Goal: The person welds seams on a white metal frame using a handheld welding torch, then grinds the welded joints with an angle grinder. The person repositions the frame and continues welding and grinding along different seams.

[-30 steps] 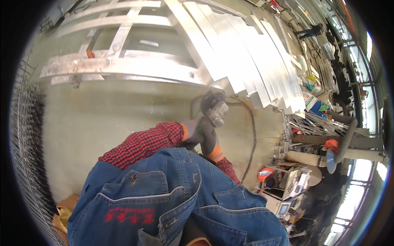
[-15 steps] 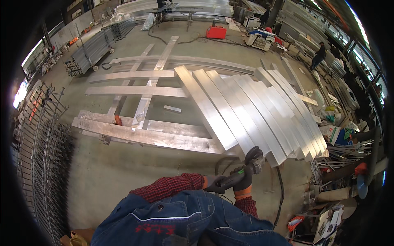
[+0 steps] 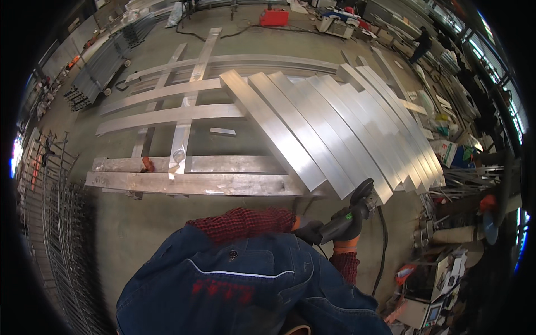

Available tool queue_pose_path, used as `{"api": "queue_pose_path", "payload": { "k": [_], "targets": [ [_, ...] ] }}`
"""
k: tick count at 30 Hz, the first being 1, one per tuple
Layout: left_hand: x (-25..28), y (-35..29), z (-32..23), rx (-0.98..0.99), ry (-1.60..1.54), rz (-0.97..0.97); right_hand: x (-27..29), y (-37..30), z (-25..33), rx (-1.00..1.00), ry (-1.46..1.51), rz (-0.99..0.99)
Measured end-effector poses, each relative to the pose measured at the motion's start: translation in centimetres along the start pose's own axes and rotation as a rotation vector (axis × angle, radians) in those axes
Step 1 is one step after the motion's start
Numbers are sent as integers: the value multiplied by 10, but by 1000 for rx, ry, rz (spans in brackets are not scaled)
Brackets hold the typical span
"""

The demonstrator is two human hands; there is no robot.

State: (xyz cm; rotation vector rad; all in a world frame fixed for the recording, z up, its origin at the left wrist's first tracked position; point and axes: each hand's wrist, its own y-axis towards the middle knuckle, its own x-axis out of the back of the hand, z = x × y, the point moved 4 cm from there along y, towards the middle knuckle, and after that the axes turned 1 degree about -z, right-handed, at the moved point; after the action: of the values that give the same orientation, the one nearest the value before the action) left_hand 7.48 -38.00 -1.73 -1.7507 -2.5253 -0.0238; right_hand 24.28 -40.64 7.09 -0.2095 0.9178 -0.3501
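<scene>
In dark gloves with orange cuffs, both my hands hold an angle grinder (image 3: pixel 334 228). My left hand (image 3: pixel 307 230) is closed round the rear of its body. Closer to the head, my right hand (image 3: pixel 352 228) wraps round it, its fingers partly hidden. The dark round disc (image 3: pixel 362 191) is at the near ends of several silver metal bars (image 3: pixel 318 137) lying side by side at a slant; I cannot tell whether it touches them. These bars rest across longer metal beams (image 3: pixel 240 183).
A short metal offcut (image 3: pixel 223 132) lies left of the bars. A dark cable (image 3: pixel 383 245) runs down to my right. Metal racks (image 3: pixel 56 223) stand at left, a red machine (image 3: pixel 274 17) at the back. Another person (image 3: pixel 421 44) is far right. Clutter (image 3: pixel 446 279) lines the right.
The grinder and both hands have shifted right along the bar ends, to a bar further right. The disc is tilted more steeply. The whole view has tipped downward.
</scene>
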Motion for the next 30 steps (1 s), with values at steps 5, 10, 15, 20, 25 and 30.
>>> {"api": "queue_pose_path", "payload": {
  "k": [5, 10, 15, 20, 25, 30],
  "targets": [
    [33, -26, -20, 24, 75, 237, -31, -12, -16, 159, -163, -141],
    [161, -57, -71, 281, 629, 53, -62, -37, -17, 302, -461, -206],
    [302, -56, -52, 360, 1263, 15, -58, -76, -28, 265, -1299, -657],
    [368, -30, -38, 473, 1365, -98, -74, -105, -63, 144, -1453, -766],
    [373, -29, -34, 549, 1378, -147, -102, -109, -83, -71, -1390, -705],
    [372, -42, -38, 531, 1462, -47, -106, -91, -91, -176, -1501, -604]
  ]
}}
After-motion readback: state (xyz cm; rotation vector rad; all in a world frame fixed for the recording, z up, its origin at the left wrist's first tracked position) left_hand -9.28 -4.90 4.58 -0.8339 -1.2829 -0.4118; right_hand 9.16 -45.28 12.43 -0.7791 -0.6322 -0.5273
